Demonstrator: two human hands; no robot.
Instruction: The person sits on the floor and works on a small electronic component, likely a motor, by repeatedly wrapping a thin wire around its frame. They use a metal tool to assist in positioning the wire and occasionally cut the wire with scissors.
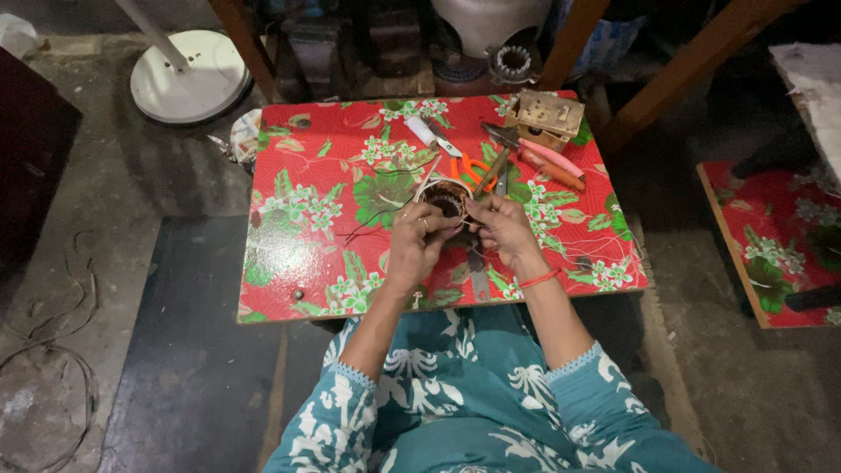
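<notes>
Teal sleeves [491, 403] with a white leaf print fill the near edge of the view, and both forearms reach forward from them over the low table [289, 263], which is covered in a red cloth with green and white flowers. A red thread bracelet [537, 280] circles the right wrist. On the near part of the table, just below the hands, lies a flat grey metal tool [478, 278].

Left hand [419, 241] is curled, its fingers closed around the near left side of a small round coil of copper wire [448, 200], which is held just above the middle of the table. Right hand [501, 226] meets the coil from the other side, its thumb and fingertips pinched together at the coil's right edge; what exactly they pinch is too small to tell. Thin dark wires [377, 215] trail from the coil to the left across the cloth.

Beyond the hands lie scissors with orange handles [469, 162], a white tube [421, 131], a hammer [498, 153] and pliers with pink grips [552, 165], close together. A small wooden box [547, 116] stands at the far right edge. Past the table, on the grey floor, sit a round white base with a pole [188, 77] and a ring-shaped metal part [513, 61]. To the right lies another board with the same red cloth [771, 228].
</notes>
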